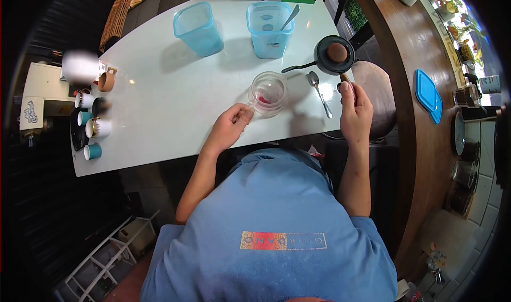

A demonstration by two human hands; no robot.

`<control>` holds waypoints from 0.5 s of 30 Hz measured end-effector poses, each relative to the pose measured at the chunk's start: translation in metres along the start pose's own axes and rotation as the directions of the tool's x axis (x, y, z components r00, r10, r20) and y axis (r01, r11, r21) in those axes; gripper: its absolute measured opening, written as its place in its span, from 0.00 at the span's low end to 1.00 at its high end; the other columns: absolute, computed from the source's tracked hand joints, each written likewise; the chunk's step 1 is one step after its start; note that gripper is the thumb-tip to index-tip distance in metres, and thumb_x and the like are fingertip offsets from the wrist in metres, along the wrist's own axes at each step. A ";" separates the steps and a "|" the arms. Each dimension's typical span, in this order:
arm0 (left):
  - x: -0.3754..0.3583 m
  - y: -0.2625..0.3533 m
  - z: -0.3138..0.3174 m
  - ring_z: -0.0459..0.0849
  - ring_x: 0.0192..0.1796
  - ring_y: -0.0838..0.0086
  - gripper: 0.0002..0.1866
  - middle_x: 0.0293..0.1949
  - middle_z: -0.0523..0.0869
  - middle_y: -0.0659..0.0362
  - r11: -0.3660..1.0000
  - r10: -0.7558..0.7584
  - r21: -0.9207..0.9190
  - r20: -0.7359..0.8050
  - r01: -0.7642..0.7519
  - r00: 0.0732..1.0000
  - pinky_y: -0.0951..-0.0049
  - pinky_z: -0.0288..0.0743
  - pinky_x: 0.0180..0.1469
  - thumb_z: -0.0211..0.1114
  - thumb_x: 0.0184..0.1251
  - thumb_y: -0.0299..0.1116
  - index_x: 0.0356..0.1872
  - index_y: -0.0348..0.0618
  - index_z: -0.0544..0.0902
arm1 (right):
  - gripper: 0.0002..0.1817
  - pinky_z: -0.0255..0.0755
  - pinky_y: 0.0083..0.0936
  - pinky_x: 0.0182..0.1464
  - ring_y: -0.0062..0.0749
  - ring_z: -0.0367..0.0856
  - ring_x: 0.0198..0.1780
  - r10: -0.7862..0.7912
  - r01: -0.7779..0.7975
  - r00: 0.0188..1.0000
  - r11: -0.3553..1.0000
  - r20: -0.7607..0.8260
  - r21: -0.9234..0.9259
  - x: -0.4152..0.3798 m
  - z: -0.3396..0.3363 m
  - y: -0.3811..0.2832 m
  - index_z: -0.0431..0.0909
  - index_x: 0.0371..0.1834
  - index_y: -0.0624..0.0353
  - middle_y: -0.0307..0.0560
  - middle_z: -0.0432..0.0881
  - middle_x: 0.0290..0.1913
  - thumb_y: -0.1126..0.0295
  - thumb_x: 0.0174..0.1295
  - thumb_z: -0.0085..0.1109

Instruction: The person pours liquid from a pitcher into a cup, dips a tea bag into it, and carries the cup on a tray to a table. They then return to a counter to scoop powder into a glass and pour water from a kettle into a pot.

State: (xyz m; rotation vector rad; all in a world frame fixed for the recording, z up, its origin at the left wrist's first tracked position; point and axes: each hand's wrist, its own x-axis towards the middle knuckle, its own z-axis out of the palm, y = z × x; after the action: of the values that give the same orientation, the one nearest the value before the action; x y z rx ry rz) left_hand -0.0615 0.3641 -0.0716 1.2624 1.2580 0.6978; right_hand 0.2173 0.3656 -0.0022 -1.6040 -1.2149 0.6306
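My left hand (233,125) pinches the handle of a clear glass cup (279,101) on the white table. A small patch of red shows at the bottom of the cup. Gripped by its wooden handle, a black gooseneck kettle (322,58) is in my right hand (355,108), at the table's right side. Its lid has a round brown knob, and the thin spout points left, just above the cup in this view. Between cup and right hand lies a metal spoon (320,95).
Two translucent blue containers (205,41) stand at the back of the white table (186,105), one with a spoon inside. Several mugs (101,127) line the left end. To the right, a blue lid (427,93) rests on a wooden counter (396,41). A round stool (375,97) is beside the table.
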 end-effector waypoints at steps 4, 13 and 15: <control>0.000 -0.012 0.004 0.65 0.25 0.85 0.13 0.22 0.70 0.69 0.965 0.236 0.147 -0.143 -0.215 0.961 0.82 0.62 0.29 0.61 0.69 0.38 0.43 0.38 0.78 | 0.18 0.63 0.15 0.33 0.14 0.68 0.30 -0.042 0.045 0.998 0.997 0.052 -0.058 -0.006 0.001 -0.006 0.78 0.44 0.69 0.35 0.74 0.26 0.61 0.69 0.53; 0.007 -0.040 0.010 0.73 0.25 0.78 0.13 0.24 0.77 0.60 0.919 0.374 0.234 -0.268 -0.317 0.888 0.78 0.68 0.30 0.58 0.71 0.37 0.45 0.37 0.78 | 0.14 0.69 0.22 0.31 0.22 0.76 0.26 -0.190 0.202 0.976 0.972 0.107 -0.120 -0.006 0.004 -0.007 0.78 0.45 0.66 0.45 0.79 0.25 0.65 0.68 0.54; 0.007 -0.039 0.009 0.75 0.25 0.76 0.13 0.25 0.78 0.58 0.924 0.364 0.224 -0.273 -0.309 0.891 0.77 0.70 0.31 0.58 0.71 0.37 0.46 0.37 0.78 | 0.14 0.69 0.22 0.31 0.23 0.76 0.26 -0.215 0.226 0.970 0.969 0.111 -0.102 -0.006 0.005 -0.006 0.78 0.45 0.66 0.46 0.79 0.25 0.65 0.67 0.54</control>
State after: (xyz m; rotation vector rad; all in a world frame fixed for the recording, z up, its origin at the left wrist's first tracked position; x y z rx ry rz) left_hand -0.0600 0.3584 -0.1115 1.5853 1.3901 1.0902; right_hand 0.2085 0.3621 0.0000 -1.5167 -1.5031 0.5101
